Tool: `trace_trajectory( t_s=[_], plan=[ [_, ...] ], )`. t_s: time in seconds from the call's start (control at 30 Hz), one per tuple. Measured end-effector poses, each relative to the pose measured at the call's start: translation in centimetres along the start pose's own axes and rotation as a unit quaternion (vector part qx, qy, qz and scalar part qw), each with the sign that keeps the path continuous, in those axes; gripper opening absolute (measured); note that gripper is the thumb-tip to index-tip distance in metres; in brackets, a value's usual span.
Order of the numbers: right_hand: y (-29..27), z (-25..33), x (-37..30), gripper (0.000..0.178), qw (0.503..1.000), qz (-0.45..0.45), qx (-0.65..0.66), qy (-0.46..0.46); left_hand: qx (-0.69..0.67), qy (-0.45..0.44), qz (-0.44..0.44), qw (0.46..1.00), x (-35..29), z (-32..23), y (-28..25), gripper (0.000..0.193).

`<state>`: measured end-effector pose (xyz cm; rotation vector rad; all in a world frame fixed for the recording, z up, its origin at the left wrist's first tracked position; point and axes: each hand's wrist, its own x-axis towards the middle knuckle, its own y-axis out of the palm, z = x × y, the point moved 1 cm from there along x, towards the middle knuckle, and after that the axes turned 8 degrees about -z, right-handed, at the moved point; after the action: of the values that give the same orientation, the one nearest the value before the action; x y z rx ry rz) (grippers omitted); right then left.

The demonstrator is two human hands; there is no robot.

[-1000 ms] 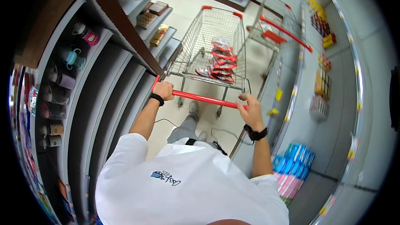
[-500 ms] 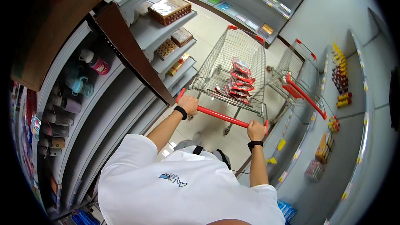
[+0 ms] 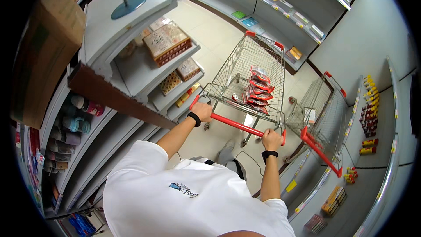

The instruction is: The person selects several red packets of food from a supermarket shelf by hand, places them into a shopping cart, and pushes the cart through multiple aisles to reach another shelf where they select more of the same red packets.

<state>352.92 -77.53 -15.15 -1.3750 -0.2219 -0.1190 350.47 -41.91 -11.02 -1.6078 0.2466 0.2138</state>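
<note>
1. At near edge, see white T-shirt, bare forearms reaching fwd. Log two-hand hold as done; judge stage as steering.
2. Check R hand, w/ black wristband: read fingers as curled closed over red cart handle, near its R end. Can't tell fingertip position, hidden under bar.
3. Check L hand, likewise banded: read fingers as wrapped round same bar, near L end, no wide gap.
4. Past bar, find wire shopping cart, directly ahead in aisle.
5. In its basket, find red-and-clear packets, overlapped in a row toward handle end, R of ctr, apart from both hands. Log these as loaded; log remaining work as not readable fr. this view.
6. To L, note drinking bottles on shelf; beyond, woven-sided boxes on tiers.
7. To R, note 2nd wire cart, just beside 1st; past it, small red & yellow bottles.
8. At far end, note grey shelving w/ flat packs.
</note>
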Motion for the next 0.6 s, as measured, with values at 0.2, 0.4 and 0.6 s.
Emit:
trace_trajectory(
  t_s=[0.2,0.4,0.6],
  plan=[
    [3.7,-0.2,10.7,0.032,1.0,0.007,0.02,-0.014,-0.006,-0.035,0.006,0.999,8.3,0.9,-1.4,0.021],
    [7.4,-0.1,20.2,0.03,0.999,0.016,0.028,-0.037,-0.015,-0.063,-0.005,0.998,16.0,1.6,-2.4,0.02],
    [11.3,0.5,28.7,0.034,0.999,0.02,0.033,-0.038,-0.026,-0.059,-0.004,0.998,24.3,2.6,-3.1,0.024]
  ],
)
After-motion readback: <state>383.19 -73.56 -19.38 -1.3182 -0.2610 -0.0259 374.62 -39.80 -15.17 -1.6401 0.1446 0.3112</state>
